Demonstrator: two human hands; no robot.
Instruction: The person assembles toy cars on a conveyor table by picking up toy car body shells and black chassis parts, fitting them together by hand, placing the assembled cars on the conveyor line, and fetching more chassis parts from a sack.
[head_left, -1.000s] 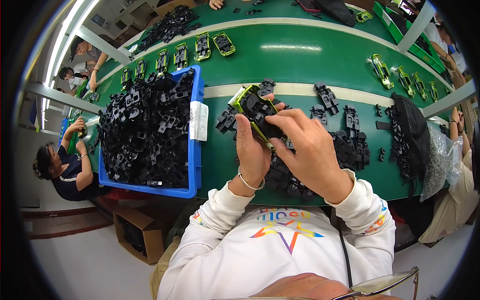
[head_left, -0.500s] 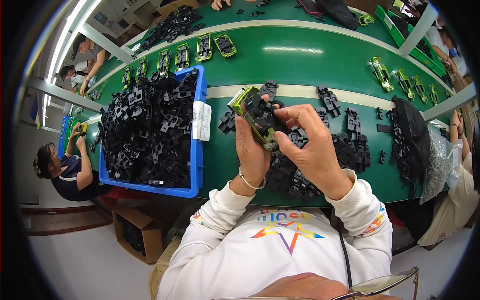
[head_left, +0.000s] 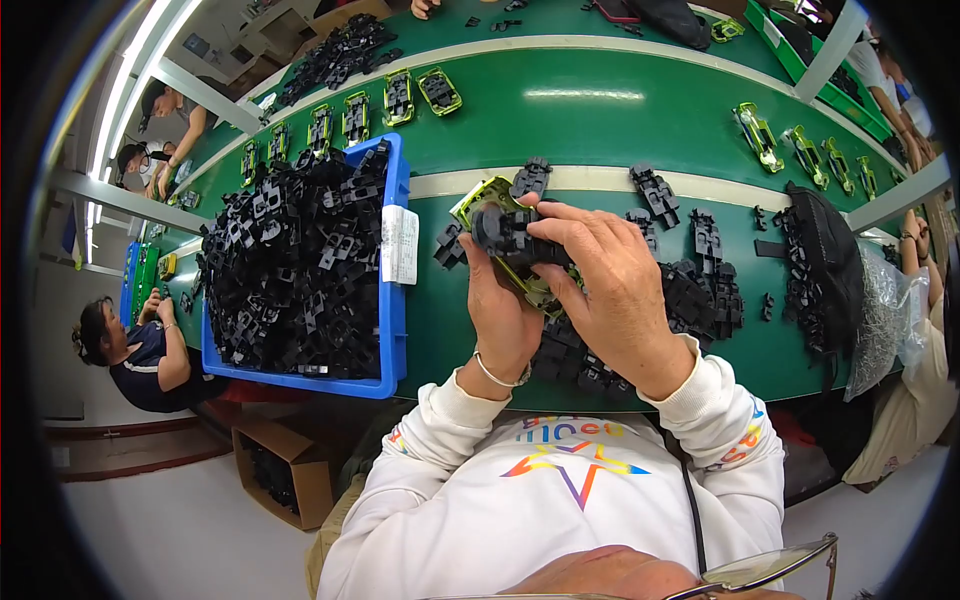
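Note:
In front of my chest, my left hand point(head_left: 503, 318) grips a yellow-green toy car body point(head_left: 484, 192), its fingers wrapped under and round it. A black plastic chassis part point(head_left: 503, 236) lies against the open side of this shell. My right hand point(head_left: 622, 295) pinches the black part from the right, thumb below and fingers across its top, hiding much of it. Whether the part is seated in the shell, I cannot tell. Beneath and beyond both hands, more black chassis parts point(head_left: 706, 240) lie loose on the green table.
A blue bin point(head_left: 399, 300) heaped with black parts stands to the left. Green car bodies point(head_left: 398, 98) line the green belt point(head_left: 590, 130) ahead, others point(head_left: 758, 140) farther right. A black bag point(head_left: 828, 275) and a clear plastic bag point(head_left: 878, 315) sit at right. Co-workers sit on both sides.
My right hand has shifted slightly left over the black part, and its fingers now lie flatter across the top. The part appears turned within the shell; my left hand keeps its hold.

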